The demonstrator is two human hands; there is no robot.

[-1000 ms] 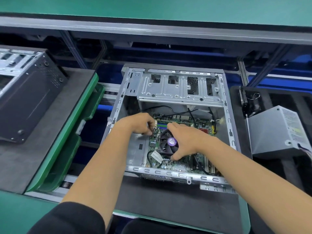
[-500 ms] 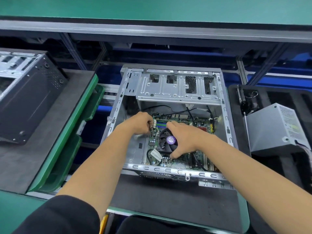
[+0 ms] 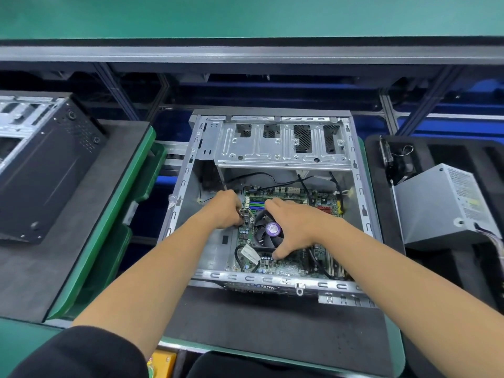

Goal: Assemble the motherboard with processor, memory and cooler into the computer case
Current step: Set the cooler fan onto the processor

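From the head camera, the green motherboard lies inside the open grey metal computer case. The right hand grasps the black cooler fan with a purple sticker. The left hand pinches a small black cable at the left edge of the board.

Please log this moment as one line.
motherboard in case | right hand grips cooler | left hand pinches cable

Assembly line, conveyor pallets, computer cases
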